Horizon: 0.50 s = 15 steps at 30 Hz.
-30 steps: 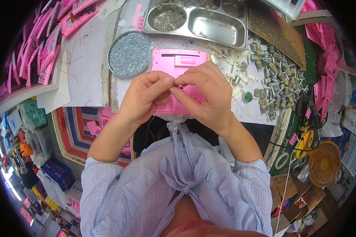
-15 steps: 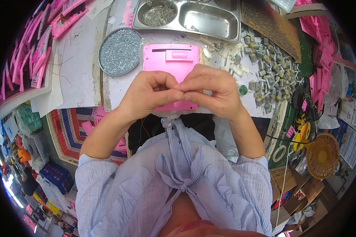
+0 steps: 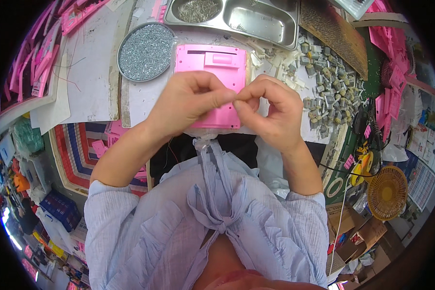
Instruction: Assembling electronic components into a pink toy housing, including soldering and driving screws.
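Observation:
Both hands hang over a pink plastic housing [image 3: 222, 82] that lies flat on the bench in front of me. My left hand [image 3: 191, 99] is closed in a pinch of thumb and forefinger. Its tips nearly meet those of my right hand [image 3: 273, 111], which is pinched too. Whatever sits between the fingertips is too small to make out. The housing has a long slot, a raised rectangular part near its far edge and small holes. My hands cover its left and lower parts.
A round tray of small silver screws [image 3: 146, 51] stands left of the housing. Beyond is a steel compartment tray [image 3: 261, 21] with small metal parts. Many small motors [image 3: 331, 84] and white plastic pieces [image 3: 280, 63] lie to the right. Pink housings [image 3: 46, 67] are stacked far left.
My fingertips have shifted slightly right over the housing, and my right hand has come lower. Both hands stay pinched. The whole view has shifted a little.

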Motion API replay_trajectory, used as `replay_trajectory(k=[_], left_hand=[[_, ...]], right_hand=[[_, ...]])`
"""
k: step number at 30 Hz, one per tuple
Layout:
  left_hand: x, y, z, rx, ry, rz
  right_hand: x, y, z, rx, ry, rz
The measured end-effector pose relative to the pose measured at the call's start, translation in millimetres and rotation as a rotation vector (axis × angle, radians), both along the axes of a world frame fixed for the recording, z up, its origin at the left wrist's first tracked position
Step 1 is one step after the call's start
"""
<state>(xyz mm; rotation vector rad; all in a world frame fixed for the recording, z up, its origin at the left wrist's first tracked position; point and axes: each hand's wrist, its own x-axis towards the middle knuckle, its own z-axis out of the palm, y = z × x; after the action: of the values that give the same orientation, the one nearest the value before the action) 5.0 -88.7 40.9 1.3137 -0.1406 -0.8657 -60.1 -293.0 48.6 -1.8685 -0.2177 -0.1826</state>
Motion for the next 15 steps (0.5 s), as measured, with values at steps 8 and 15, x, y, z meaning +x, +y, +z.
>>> replay_trajectory(k=[8,15], left_hand=[[2.7,53.9,-22.9,0.287,-0.680,0.059],[-14.6,51.2,-16.3,0.318,-0.700,0.048]], right_hand=[[-12.5,-8.5,-34.4,-0.388,-0.045,0.086],[-10.5,-6.0,-33.4,-0.409,-0.015,0.102]])
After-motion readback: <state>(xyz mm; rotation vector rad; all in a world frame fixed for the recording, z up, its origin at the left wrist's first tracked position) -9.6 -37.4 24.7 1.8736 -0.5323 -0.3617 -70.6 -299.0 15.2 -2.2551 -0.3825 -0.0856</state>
